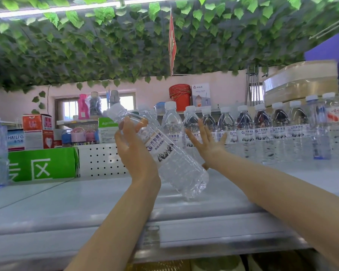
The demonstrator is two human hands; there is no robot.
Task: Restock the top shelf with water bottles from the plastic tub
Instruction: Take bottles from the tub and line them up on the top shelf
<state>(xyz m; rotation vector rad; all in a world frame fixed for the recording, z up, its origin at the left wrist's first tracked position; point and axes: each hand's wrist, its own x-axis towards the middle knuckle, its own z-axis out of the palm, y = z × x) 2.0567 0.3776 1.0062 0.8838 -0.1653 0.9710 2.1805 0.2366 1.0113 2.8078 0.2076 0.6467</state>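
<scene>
Fingers of the left hand (133,151) curl round a bottle (176,167), tilted with its cap up-left and its base low over the shelf (67,202). Right hand (205,141), open and spread, stands just right of it, before the row (262,132) it looks due to join.

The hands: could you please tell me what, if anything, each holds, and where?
The left hand grips the tilted water bottle around its upper body, near the shoulder; the right hand, fingers spread, holds nothing.

I see the tilted bottle (174,163) at centre above the top shelf (67,202), cap toward eleven o'clock; the bottle row (262,130) stands behind at two o'clock, the boxes (41,163) at nine.
</scene>
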